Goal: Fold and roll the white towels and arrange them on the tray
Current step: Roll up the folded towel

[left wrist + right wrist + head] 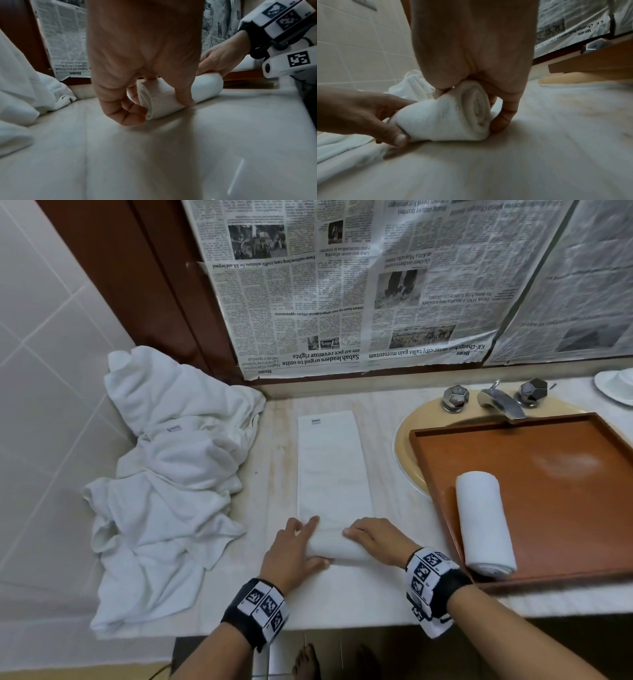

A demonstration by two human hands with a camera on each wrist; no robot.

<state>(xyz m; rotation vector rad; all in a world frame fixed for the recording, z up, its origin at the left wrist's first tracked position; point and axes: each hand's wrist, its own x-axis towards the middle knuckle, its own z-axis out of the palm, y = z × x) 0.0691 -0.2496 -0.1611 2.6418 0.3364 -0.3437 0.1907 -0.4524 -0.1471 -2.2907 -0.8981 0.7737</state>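
A white towel folded into a long strip (332, 467) lies on the counter, its near end wound into a roll (337, 546) (157, 97) (447, 119). My left hand (291, 546) (142, 65) grips the roll's left end, fingers over the top and thumb behind. My right hand (373, 539) (471, 54) curls over its right end in the same way. The spiral of layers shows at both ends in the wrist views. A finished rolled towel (484, 522) lies on the brown wooden tray (565, 474) at the right.
A heap of loose white towels (171, 474) fills the counter's left side against the tiled wall. The tray sits over a sink (407, 453) with a chrome tap (498, 402). Newspaper (342, 285) covers the wall behind. A white dish (616, 386) stands far right.
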